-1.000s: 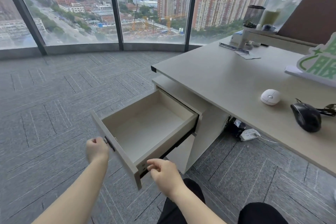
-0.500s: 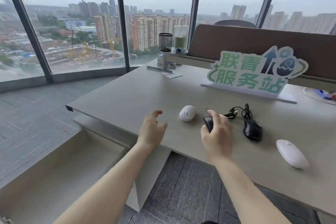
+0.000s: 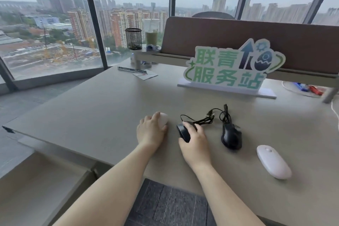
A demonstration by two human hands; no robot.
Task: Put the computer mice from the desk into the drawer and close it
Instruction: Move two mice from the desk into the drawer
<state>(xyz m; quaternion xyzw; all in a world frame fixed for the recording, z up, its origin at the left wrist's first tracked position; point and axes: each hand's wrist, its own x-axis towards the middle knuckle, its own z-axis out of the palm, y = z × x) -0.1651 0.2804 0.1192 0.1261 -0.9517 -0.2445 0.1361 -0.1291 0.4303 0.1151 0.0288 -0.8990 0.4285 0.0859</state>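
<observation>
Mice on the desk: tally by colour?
White: 2, the round white mouse under the left hand and the flat white mouse.
Black: 2, the black mouse under the right hand and the corded black mouse.
Total: 4

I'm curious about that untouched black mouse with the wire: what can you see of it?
The black wired mouse is glossy, dark and looks plastic, with a humped, contoured body. It sits flat on the beige desk, its front pointing away from the person. Its thin black cable lies bunched in loops just behind it. No hand touches it; the right hand grips another black mouse beside it.
</observation>
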